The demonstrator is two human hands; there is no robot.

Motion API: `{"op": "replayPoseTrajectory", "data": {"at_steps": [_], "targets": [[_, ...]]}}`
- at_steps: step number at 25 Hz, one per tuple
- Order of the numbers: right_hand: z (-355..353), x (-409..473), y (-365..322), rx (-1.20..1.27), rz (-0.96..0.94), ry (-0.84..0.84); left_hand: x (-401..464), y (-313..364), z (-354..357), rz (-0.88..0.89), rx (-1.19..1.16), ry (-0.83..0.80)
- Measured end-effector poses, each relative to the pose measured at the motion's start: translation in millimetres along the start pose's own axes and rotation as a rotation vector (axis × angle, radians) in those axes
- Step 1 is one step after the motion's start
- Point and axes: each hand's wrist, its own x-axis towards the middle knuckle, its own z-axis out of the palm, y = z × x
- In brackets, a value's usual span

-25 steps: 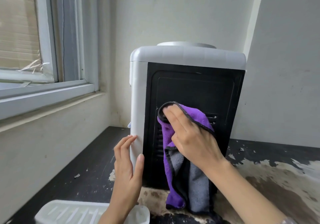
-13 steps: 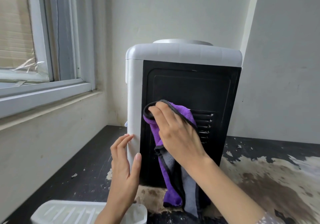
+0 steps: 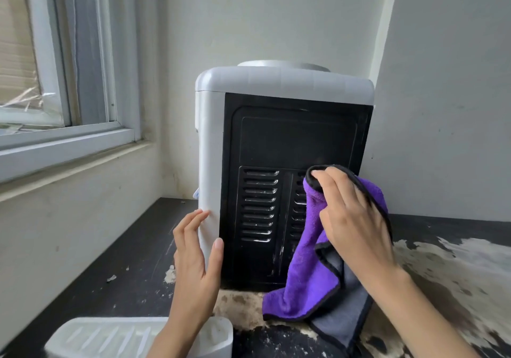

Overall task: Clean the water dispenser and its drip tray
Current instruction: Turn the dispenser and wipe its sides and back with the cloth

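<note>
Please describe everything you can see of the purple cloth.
The cloth looks like soft, fluffy microfibre, purple on one side and grey on the other, with a black sewn edge. The right hand grips its bunched upper part and holds it against the right half of the black slotted back panel of the water dispenser. The rest hangs loose in folds, and its lower end rests on the worn countertop.

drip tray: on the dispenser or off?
Off. The drip tray lies on the counter, apart from the dispenser.
</note>
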Motion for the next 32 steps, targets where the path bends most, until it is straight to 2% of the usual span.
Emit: {"op": "replayPoseTrajectory", "data": {"at_steps": [5,10,18,25,28,32], "targets": [[11.3,-0.1,-14.2,0.143,0.128,0.057,1.1,0.6,-0.4,0.003,-0.007,0.009],[21.0,12.6,-42.9,0.176,0.011,0.009,1.7,-0.3,0.1,0.008,-0.022,0.019],[8.6,-19.8,13.8,-0.026,0.115,0.026,1.8,1.1,-0.2,-0.008,-0.025,0.004],[7.7,8.5,27.9,0.198,0.115,0.099,0.7,0.3,-0.6,0.003,-0.029,-0.001],[17.0,17.7,35.1,0.173,0.072,-0.019,1.1,0.8,-0.9,0.008,-0.030,0.003],[31.8,-27.3,34.2,0.129,0.040,-0.185,0.4,0.6,-0.7,0.010,-0.027,0.003]]}}
